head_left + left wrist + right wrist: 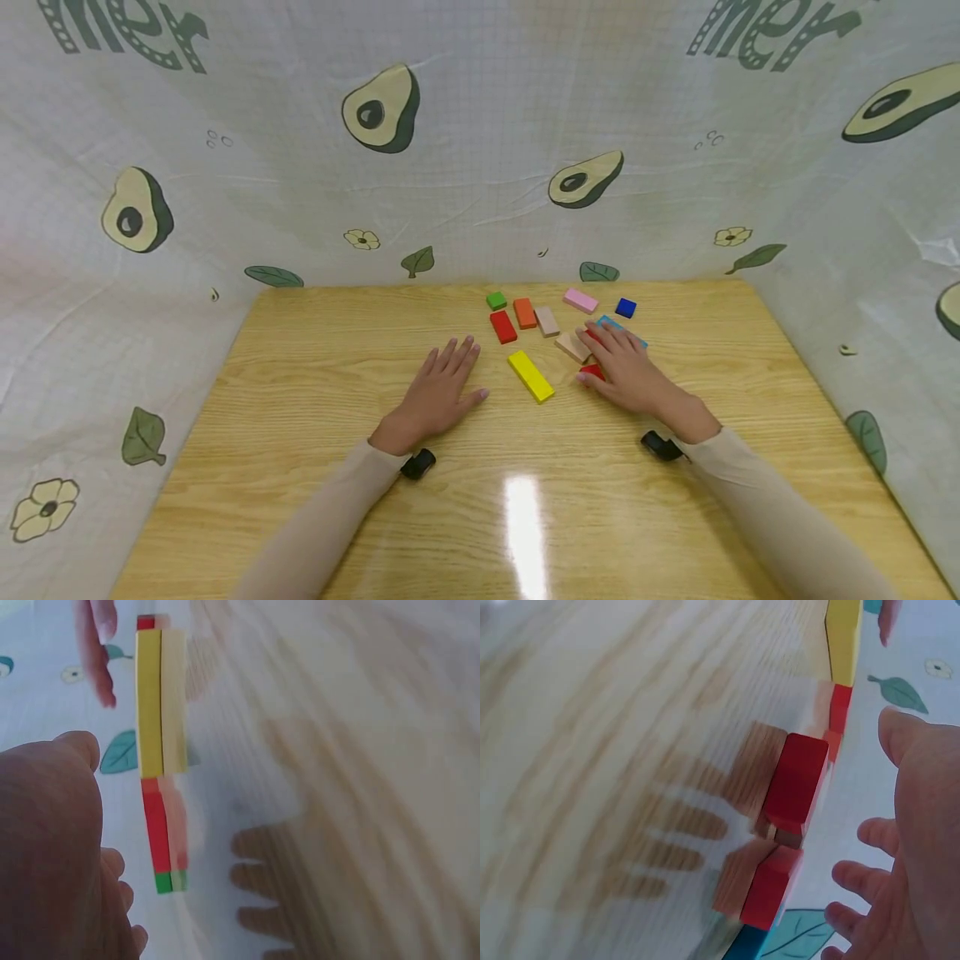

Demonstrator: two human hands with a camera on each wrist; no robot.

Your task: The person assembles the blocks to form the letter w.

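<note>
My left hand (437, 392) is held over the wood table with its fingers straight and its thumb out, holding nothing. A yellow block (531, 376) lies to its right. My right hand (630, 373) is spread above the right part of the blocks, fingers extended. Partly hidden beneath it are two red blocks (798, 776), a light blue block (637, 339) and a beige block (573, 347). In the right wrist view a gap shows between the fingers and the red blocks, with the hand's shadow on the wood.
Behind lie a red block (503, 327), a green block (497, 300), an orange block (525, 313), a pale pinkish block (547, 321), a pink block (581, 301) and a dark blue block (626, 308). A printed white cloth (480, 225) bounds the table (315, 358) at back and sides.
</note>
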